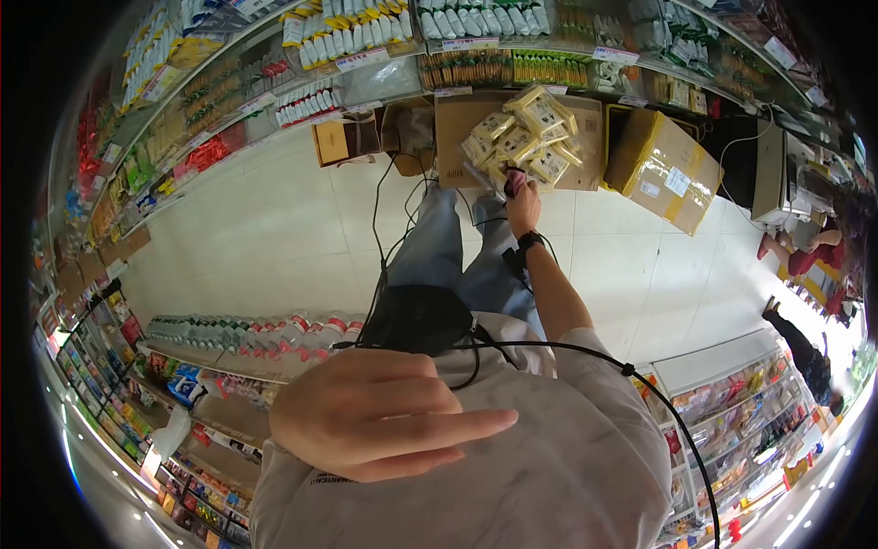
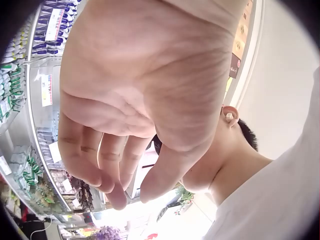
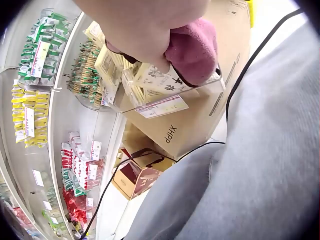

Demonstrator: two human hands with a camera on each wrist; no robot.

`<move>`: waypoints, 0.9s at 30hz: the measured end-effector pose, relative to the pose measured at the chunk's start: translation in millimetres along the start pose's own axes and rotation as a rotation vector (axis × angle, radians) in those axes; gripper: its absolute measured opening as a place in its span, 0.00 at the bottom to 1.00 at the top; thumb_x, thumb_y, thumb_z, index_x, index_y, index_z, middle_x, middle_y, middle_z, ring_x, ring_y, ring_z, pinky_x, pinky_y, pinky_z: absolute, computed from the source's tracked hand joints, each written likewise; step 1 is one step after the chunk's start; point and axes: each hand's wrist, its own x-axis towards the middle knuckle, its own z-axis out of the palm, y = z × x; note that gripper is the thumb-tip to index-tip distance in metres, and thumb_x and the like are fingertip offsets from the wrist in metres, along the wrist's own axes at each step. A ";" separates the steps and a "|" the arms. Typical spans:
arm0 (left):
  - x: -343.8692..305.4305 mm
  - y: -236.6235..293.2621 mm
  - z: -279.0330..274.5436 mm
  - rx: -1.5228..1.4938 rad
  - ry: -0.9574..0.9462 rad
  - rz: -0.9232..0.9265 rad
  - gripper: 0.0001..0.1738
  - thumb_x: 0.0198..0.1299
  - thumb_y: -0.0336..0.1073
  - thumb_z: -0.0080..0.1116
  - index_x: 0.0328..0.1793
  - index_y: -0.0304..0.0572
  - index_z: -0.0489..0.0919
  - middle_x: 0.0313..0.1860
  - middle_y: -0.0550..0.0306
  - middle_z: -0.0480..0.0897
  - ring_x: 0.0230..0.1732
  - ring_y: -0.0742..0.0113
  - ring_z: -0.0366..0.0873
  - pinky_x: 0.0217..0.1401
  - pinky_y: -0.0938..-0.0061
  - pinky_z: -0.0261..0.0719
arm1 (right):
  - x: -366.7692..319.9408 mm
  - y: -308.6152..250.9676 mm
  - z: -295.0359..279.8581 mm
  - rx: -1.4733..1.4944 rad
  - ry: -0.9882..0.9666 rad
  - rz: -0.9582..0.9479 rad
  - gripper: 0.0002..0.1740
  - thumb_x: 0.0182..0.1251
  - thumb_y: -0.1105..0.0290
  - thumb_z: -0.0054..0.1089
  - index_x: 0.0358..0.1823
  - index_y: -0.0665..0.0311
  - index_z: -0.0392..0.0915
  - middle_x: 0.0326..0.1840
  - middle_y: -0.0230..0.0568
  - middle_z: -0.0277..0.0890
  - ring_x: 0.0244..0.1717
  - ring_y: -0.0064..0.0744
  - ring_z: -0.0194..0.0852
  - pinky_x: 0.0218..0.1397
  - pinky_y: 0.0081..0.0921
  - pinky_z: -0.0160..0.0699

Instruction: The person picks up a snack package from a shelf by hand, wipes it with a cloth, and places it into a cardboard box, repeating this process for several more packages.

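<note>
My right hand (image 1: 523,209) reaches down in front of the low shelf and grips a pink cloth (image 3: 194,52) bunched under its fingers. In the right wrist view the cloth lies against the front of a clear plastic bin (image 3: 212,86). Pale yellow packets (image 1: 540,117) with dark printing are heaped in that bin, over a cardboard box (image 1: 450,151). Near the chest, my left hand (image 1: 375,416) is raised with nothing in it. Its fingers bend loosely, and the left wrist view shows the bare palm (image 2: 130,75).
Stocked shelves (image 1: 361,59) curve across the front, carrying bagged goods. A taped carton (image 1: 665,172) stands right of the bin, with a small open box (image 1: 346,142) to its left. Black cables (image 1: 377,220) hang beside the legs. Bottles (image 1: 294,331) line a shelf behind.
</note>
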 end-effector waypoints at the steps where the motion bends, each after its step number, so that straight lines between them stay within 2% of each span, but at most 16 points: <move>1: -2.5 -0.3 1.0 0.000 0.007 -0.016 0.28 0.47 0.24 0.76 0.59 0.32 0.86 0.33 0.57 0.85 0.27 0.67 0.77 0.23 0.75 0.72 | 0.4 -3.7 -0.3 -0.019 -0.009 0.023 0.18 0.63 0.71 0.66 0.55 0.57 0.78 0.52 0.52 0.78 0.49 0.59 0.82 0.50 0.51 0.81; 6: -12.5 3.8 0.8 0.034 0.012 -0.015 0.29 0.48 0.25 0.75 0.60 0.31 0.85 0.32 0.58 0.84 0.26 0.66 0.76 0.25 0.73 0.72 | 4.8 -9.3 5.6 -0.025 0.012 0.048 0.20 0.63 0.70 0.67 0.56 0.57 0.73 0.51 0.52 0.80 0.52 0.59 0.82 0.50 0.51 0.81; 9: -15.9 14.6 -0.9 0.074 0.012 -0.009 0.29 0.48 0.26 0.75 0.61 0.31 0.85 0.31 0.59 0.84 0.26 0.66 0.75 0.26 0.72 0.72 | 2.5 -9.0 4.3 0.047 0.054 0.029 0.23 0.61 0.68 0.68 0.59 0.59 0.76 0.53 0.52 0.80 0.52 0.58 0.82 0.54 0.49 0.81; 10: -17.1 19.8 -1.3 0.087 0.013 -0.008 0.29 0.48 0.26 0.75 0.61 0.31 0.85 0.31 0.59 0.83 0.26 0.66 0.75 0.26 0.72 0.71 | 2.6 -8.7 2.9 0.152 0.078 0.046 0.25 0.61 0.67 0.68 0.60 0.61 0.75 0.55 0.55 0.81 0.54 0.59 0.81 0.56 0.48 0.81; 14: -18.8 42.8 -8.0 0.151 0.000 0.030 0.29 0.49 0.24 0.74 0.62 0.32 0.85 0.30 0.60 0.83 0.26 0.66 0.75 0.28 0.73 0.71 | -0.9 -6.8 -17.4 0.313 0.110 0.140 0.32 0.57 0.69 0.66 0.66 0.60 0.72 0.55 0.58 0.83 0.59 0.60 0.80 0.61 0.47 0.79; 16: -20.5 56.4 -14.2 0.181 -0.007 0.033 0.29 0.49 0.23 0.72 0.62 0.33 0.85 0.30 0.60 0.84 0.26 0.67 0.76 0.29 0.73 0.72 | -1.2 -7.0 -39.5 0.334 0.135 0.181 0.33 0.56 0.69 0.66 0.66 0.59 0.72 0.55 0.58 0.83 0.58 0.60 0.81 0.60 0.47 0.80; 18: -21.9 68.9 -18.1 0.118 0.066 -0.018 0.28 0.51 0.22 0.70 0.62 0.33 0.85 0.31 0.60 0.84 0.27 0.68 0.76 0.30 0.74 0.73 | -4.0 -2.0 -56.0 0.382 0.212 0.220 0.34 0.56 0.68 0.66 0.68 0.58 0.71 0.52 0.58 0.84 0.56 0.62 0.82 0.59 0.47 0.81; 19: -22.3 74.4 -21.2 0.087 0.102 -0.040 0.27 0.52 0.21 0.69 0.62 0.33 0.85 0.31 0.60 0.84 0.27 0.68 0.77 0.31 0.74 0.73 | -2.1 3.4 -62.4 0.497 0.256 0.234 0.35 0.55 0.69 0.69 0.67 0.60 0.71 0.54 0.52 0.83 0.58 0.56 0.82 0.60 0.43 0.80; 21: -21.2 83.4 -33.6 0.152 0.138 -0.111 0.25 0.56 0.19 0.63 0.63 0.32 0.83 0.32 0.59 0.84 0.32 0.70 0.79 0.38 0.75 0.76 | 12.3 32.2 -55.9 0.986 0.322 0.207 0.33 0.56 0.72 0.69 0.66 0.62 0.72 0.57 0.43 0.81 0.60 0.44 0.80 0.62 0.37 0.79; 23: -13.9 77.4 -43.9 0.152 0.274 -0.099 0.21 0.64 0.23 0.63 0.64 0.36 0.83 0.34 0.60 0.83 0.34 0.75 0.79 0.38 0.78 0.76 | -7.4 9.2 -108.6 1.207 0.314 -0.079 0.26 0.60 0.75 0.70 0.60 0.61 0.72 0.47 0.31 0.74 0.46 0.31 0.77 0.51 0.28 0.80; 25: 2.9 73.4 -54.1 0.054 0.421 -0.171 0.14 0.71 0.29 0.60 0.59 0.35 0.84 0.34 0.63 0.83 0.35 0.77 0.79 0.40 0.79 0.76 | -15.5 4.5 -139.6 1.520 0.147 0.066 0.24 0.65 0.73 0.69 0.61 0.61 0.73 0.50 0.34 0.77 0.50 0.31 0.79 0.52 0.27 0.81; 27: 24.9 61.7 -71.6 -0.003 0.487 -0.097 0.11 0.74 0.32 0.59 0.56 0.36 0.84 0.33 0.64 0.82 0.35 0.77 0.79 0.39 0.79 0.77 | -26.1 -4.8 -175.2 1.637 -0.011 0.149 0.20 0.69 0.70 0.68 0.61 0.59 0.76 0.53 0.35 0.80 0.54 0.29 0.81 0.53 0.26 0.82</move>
